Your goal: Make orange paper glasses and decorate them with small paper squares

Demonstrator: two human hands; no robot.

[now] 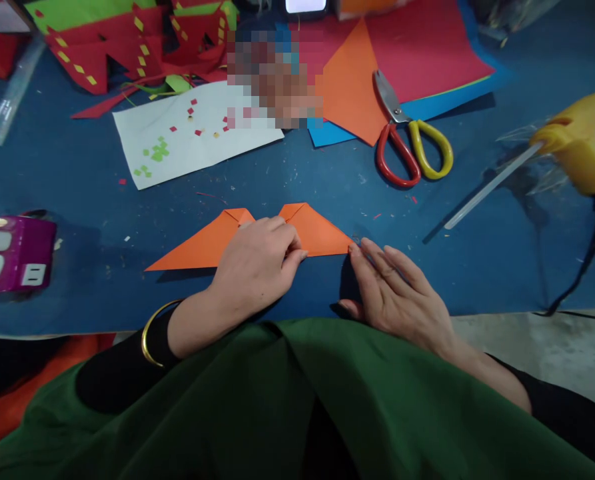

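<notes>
An orange folded paper (322,233) lies on the blue table near its front edge, with a long point to the left and a shorter one to the right. My left hand (260,263) rests across its middle, fingers curled and thumb close to the index finger; the paper's centre is hidden beneath. At the paper's right tip, my right hand (400,290) touches the corner with its fingertips, its fingers stretched out and its thumb apart.
Scissors (397,117) with red and yellow handles lie beyond my right hand. A yellow glue gun (577,143) is at the right, a purple box (17,253) at the left. White paper (152,160) holds small scraps. Orange paper (352,87) and red sheets (437,40) lie behind.
</notes>
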